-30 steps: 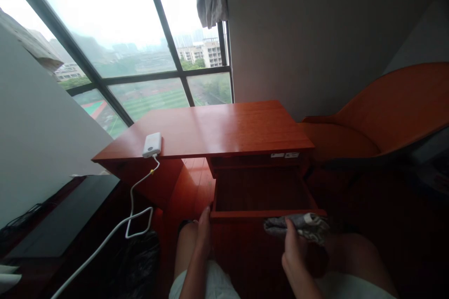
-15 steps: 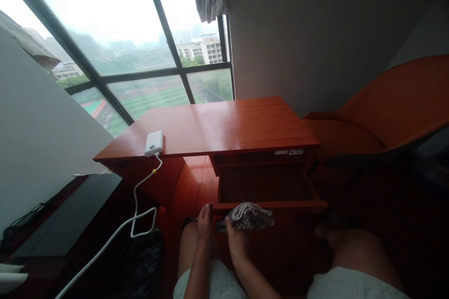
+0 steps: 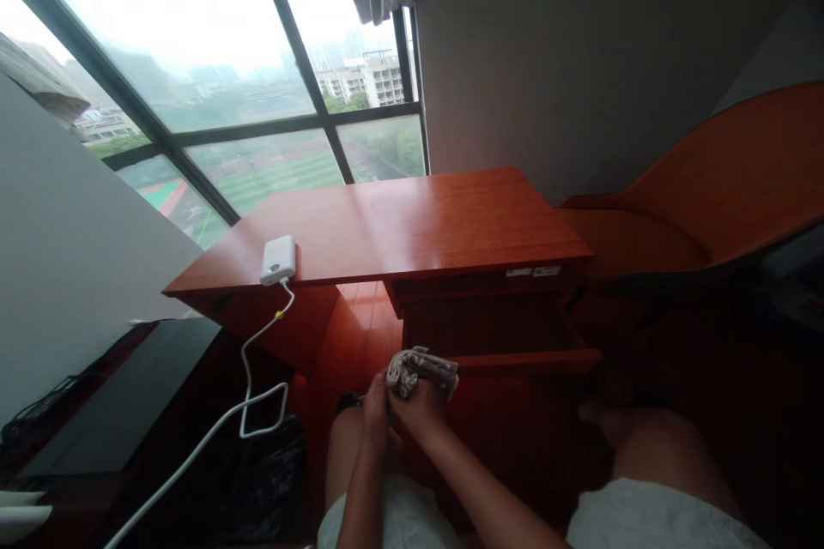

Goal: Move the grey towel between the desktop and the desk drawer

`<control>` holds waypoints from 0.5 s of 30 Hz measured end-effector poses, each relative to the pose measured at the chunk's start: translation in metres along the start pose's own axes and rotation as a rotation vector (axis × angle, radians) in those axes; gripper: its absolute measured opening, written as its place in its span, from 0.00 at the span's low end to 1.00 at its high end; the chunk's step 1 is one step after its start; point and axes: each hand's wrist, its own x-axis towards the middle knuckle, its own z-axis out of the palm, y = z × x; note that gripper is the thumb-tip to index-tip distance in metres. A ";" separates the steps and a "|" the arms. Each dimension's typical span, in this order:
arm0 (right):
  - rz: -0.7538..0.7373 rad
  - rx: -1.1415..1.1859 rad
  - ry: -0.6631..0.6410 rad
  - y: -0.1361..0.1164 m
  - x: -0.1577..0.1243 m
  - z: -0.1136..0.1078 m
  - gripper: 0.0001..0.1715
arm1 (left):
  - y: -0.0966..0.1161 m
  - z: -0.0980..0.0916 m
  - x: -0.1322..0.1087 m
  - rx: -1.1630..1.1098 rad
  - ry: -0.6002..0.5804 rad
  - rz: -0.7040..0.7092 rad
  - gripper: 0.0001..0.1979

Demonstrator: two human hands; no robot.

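Note:
A folded grey-and-white patterned cloth [image 3: 428,367] is gripped in my right hand [image 3: 421,412], just in front of the open drawer [image 3: 528,362]. It covers the left part of the drawer front. My left hand [image 3: 375,407] is closed beside the cloth's left end, close against my right hand. What its fingers hold, if anything, is hidden. The drawer is pulled out under the right side of the reddish wooden desk [image 3: 412,232], and its inside is dark.
On the desk's left side lies a white power bank [image 3: 279,259] with a white cable [image 3: 248,401] trailing down left. An orange chair [image 3: 644,240] stands at the right. A dark-topped low cabinet [image 3: 129,403] and a black plastic bag [image 3: 270,472] are at the left.
My right hand has turned and moved slightly left and up with the cloth, bringing it against my left hand. The left hand has barely moved. The view has shifted slightly.

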 end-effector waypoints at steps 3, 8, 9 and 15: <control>-0.043 -0.058 0.006 0.009 0.001 -0.012 0.23 | -0.002 0.003 -0.002 0.005 -0.082 0.058 0.29; -0.119 -0.032 0.035 0.035 0.001 -0.039 0.26 | -0.009 0.008 -0.001 0.027 -0.024 0.049 0.27; -0.130 -0.020 0.030 0.042 0.001 -0.047 0.25 | -0.010 0.009 -0.001 0.030 -0.015 0.043 0.27; -0.137 -0.073 0.028 0.080 0.002 -0.110 0.22 | -0.015 0.011 0.002 0.025 0.014 0.028 0.25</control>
